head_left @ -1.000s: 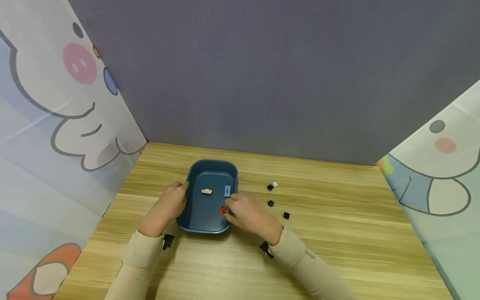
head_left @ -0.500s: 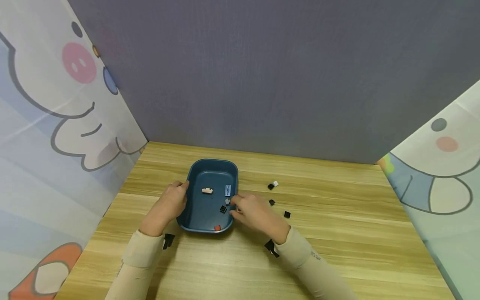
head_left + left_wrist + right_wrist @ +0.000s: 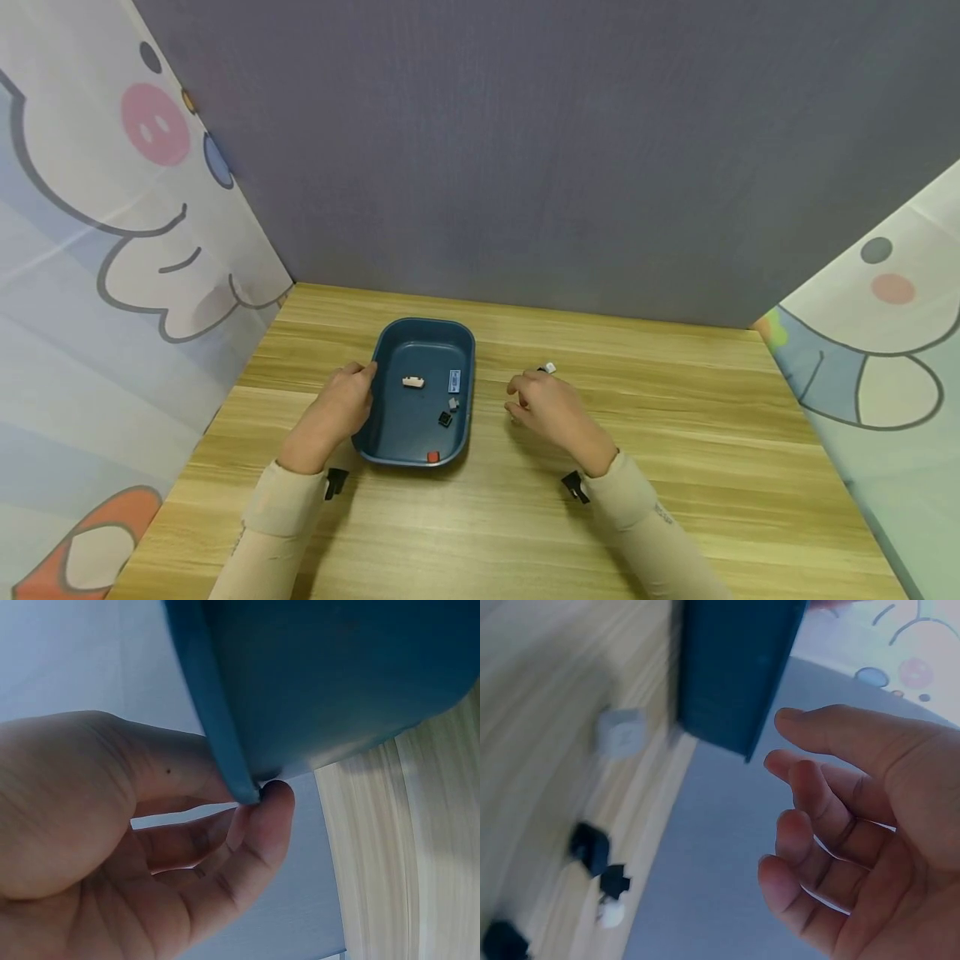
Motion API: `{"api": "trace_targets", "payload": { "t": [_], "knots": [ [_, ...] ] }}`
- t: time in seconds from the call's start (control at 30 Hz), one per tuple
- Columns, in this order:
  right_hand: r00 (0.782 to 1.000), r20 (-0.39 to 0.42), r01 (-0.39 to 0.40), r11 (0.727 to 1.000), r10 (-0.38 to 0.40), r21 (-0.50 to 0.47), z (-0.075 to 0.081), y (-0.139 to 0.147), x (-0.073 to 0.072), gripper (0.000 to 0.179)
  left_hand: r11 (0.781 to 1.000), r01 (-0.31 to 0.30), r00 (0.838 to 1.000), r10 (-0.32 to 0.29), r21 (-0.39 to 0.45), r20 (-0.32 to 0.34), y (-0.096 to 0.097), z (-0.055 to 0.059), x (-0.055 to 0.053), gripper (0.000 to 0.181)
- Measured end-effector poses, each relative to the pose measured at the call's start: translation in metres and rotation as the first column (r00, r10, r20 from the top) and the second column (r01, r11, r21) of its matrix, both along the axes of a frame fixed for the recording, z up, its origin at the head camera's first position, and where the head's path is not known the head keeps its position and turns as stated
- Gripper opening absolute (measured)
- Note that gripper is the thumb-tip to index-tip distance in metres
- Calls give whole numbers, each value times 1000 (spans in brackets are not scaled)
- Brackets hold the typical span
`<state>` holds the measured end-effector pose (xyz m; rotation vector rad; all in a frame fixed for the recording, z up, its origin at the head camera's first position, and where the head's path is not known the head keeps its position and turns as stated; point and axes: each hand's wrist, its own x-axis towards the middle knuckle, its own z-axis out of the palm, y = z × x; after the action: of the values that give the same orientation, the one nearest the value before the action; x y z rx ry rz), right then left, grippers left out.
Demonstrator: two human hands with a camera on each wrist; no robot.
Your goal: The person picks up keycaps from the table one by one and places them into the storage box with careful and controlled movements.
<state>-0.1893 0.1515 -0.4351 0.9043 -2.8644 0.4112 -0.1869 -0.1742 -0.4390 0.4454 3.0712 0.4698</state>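
Observation:
My left hand (image 3: pixel 341 407) grips the left rim of a dark blue rectangular box (image 3: pixel 405 446), thumb and fingers pinching the wall in the left wrist view. Inside lie a cream bar-shaped piece (image 3: pixel 413 382), a light blue printed piece (image 3: pixel 454 382), a small grey piece (image 3: pixel 453 404), a black keycap (image 3: pixel 445 419) and a red piece (image 3: pixel 433 457). Right of the box hovers my right hand (image 3: pixel 551 408), its fingers loosely bent and holding nothing. Below it on the table, a whitish keycap (image 3: pixel 621 733) shows in the right wrist view.
Black keycaps (image 3: pixel 590 847) and a white piece (image 3: pixel 550 367) lie on the wooden table (image 3: pixel 675 433) to the right. A grey panel (image 3: pixel 480 167) rises behind the table, with cartoon-printed cloths on both sides. A black clip-like part (image 3: pixel 575 486) sits at the right wrist.
My right hand let a red piece go inside the box, then moved right, off the box and over the table. Black and grey pieces came into sight. The left hand stayed on the rim.

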Motion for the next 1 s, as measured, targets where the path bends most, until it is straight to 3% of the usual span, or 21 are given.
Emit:
{"api": "trace_targets", "payload": {
  "t": [0.5,0.7,1.0],
  "knots": [
    [992,79,93,992,-99,80,-33,16,-1,19,1000,10,999,-10,4,-42,0,0,0,39],
    [991,85,93,989,-102,112,-43,14,-2,15,1000,3,1000,-3,13,-8,0,1,1,40],
    [992,74,96,990,-104,106,-46,10,-4,14,1000,0,1000,0,11,18,1,2,1,41]
  ]
}}
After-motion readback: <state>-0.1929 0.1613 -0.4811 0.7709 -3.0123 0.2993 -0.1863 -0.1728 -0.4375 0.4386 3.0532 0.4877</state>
